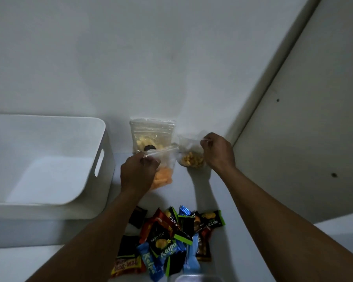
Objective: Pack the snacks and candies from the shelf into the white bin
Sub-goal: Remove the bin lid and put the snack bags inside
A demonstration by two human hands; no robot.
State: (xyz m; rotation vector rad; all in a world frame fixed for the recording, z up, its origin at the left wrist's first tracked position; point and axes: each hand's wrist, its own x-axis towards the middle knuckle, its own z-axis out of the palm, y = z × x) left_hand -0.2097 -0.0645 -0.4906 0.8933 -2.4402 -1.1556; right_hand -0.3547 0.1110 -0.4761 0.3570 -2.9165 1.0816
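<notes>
Our left hand [138,174] pinches the zip strip of a clear bag of orange snacks [163,178], its fingers [149,159] curled tight on the seal. We cannot tell whether the bag's belly rests on the shelf [192,190] or hangs just above it. Our right hand [217,151] pinches the crumpled top of a smaller clear bag of golden-brown bites [192,159], which sits near the right wall. Between and behind them a third zip bag [151,133] leans upright against the back wall, holding pale yellow pieces and one dark lump. We judge all three bags light and floppy, with slick film and brittle contents. The zip strip is the stiffest part and so the best place to hold, since squeezing the belly could crush what is inside. Near the front edge lies a pile of wrapped candies [171,237] in Nextar, Kalpa and Beng-Beng wrappers. These look light and slippery, likely easier to scoop by the handful than to pick one by one. The white bin [108,159] stands at the left, just beside our left hand, its handle slot facing the bags. None of the snacks lies in it yet.
</notes>
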